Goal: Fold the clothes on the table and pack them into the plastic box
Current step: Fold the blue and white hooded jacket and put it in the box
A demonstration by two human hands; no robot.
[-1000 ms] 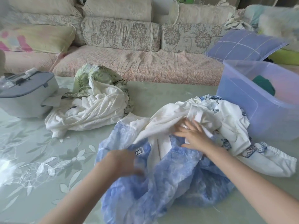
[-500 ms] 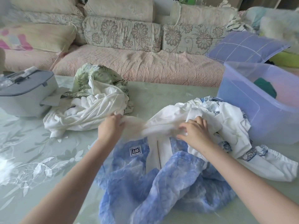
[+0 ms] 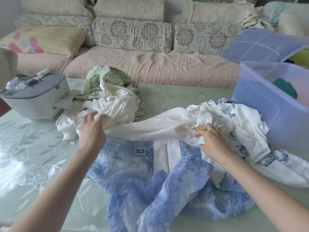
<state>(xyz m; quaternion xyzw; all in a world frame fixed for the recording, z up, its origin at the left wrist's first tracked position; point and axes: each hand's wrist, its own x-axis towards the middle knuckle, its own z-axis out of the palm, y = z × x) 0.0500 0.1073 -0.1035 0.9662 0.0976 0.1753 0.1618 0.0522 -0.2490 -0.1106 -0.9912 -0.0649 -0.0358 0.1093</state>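
A blue and white zip jacket [image 3: 143,174] lies crumpled on the table in front of me. Its white sleeve [image 3: 147,128] is stretched out to the left. My left hand [image 3: 93,129] grips the sleeve's end near the left pile. My right hand [image 3: 212,141] holds the white cloth at the jacket's shoulder. A white garment with blue print [image 3: 247,131] is bunched at the right, against the translucent purple plastic box [image 3: 260,104]. A dark green item [image 3: 286,88] lies inside the box. A heap of white and green floral clothes [image 3: 113,97] sits at the back left.
A grey lidded container [image 3: 35,96] stands at the table's left. The glass table [image 3: 33,164] has a pale leaf pattern. A sofa [image 3: 150,64] with cushions runs behind the table, with a purple checked pillow [image 3: 260,46] at its right.
My left hand moved up and left from the blue jacket body, took the white sleeve and pulled it out straight to the left. My right hand stayed at the shoulder.
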